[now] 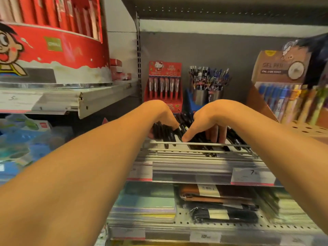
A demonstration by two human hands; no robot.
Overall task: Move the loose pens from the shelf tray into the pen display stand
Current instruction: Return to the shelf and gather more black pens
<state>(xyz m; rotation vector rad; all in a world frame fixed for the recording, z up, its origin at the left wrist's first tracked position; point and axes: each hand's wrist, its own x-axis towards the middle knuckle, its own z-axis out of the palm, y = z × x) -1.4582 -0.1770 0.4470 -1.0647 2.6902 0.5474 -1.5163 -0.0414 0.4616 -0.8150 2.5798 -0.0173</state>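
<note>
Both hands down among the loose black pens at the centre of the frame.

Our left hand (162, 121) grips a bunch of pens (200, 139); our right hand (211, 121) rests straight fingers on the pile in the tray (177, 148), below the red stand (164, 86). They look light, stiff and smooth, apt to roll, so we would pinch them mid-barrel, several together.
</note>
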